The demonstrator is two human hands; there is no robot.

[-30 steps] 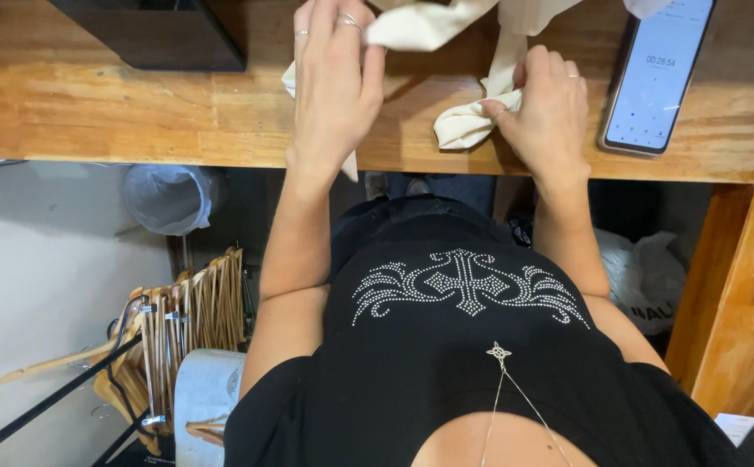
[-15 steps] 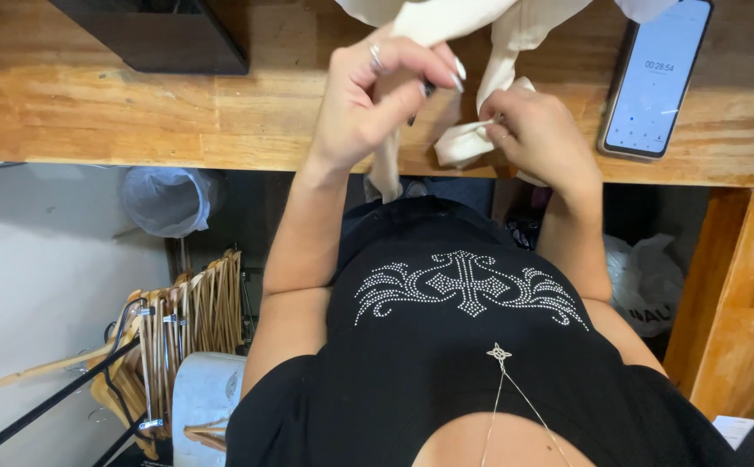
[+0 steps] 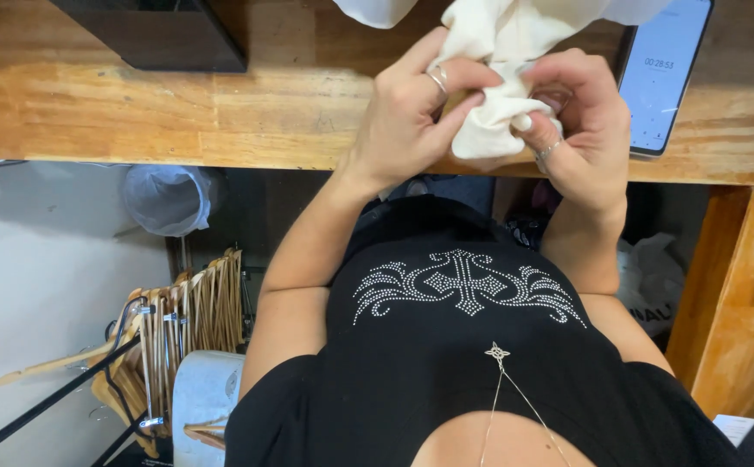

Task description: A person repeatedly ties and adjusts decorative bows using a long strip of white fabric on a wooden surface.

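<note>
The left hand (image 3: pixel 412 117) is closed on a bunched cream cloth (image 3: pixel 494 104), thumb and ringed fingers pinching its lower fold. The right hand (image 3: pixel 580 121) is clamped on the same bunch from the other side, fingers curled in, one fingertip pressed into the fabric. The cloth sits between the two hands, just above the near edge of the wooden table (image 3: pixel 178 108), and the rest of it rises away past the top of the view. Just right of the cloth a phone (image 3: pixel 667 73) lies flat on the table, its screen lit, partly behind the right hand. Well left of the cloth a black box (image 3: pixel 148 30) stands on the table. Below the table's edge, left of the cloth, wooden hangers (image 3: pixel 191 320) hang in a row beside a white roll (image 3: pixel 204 393).
</note>
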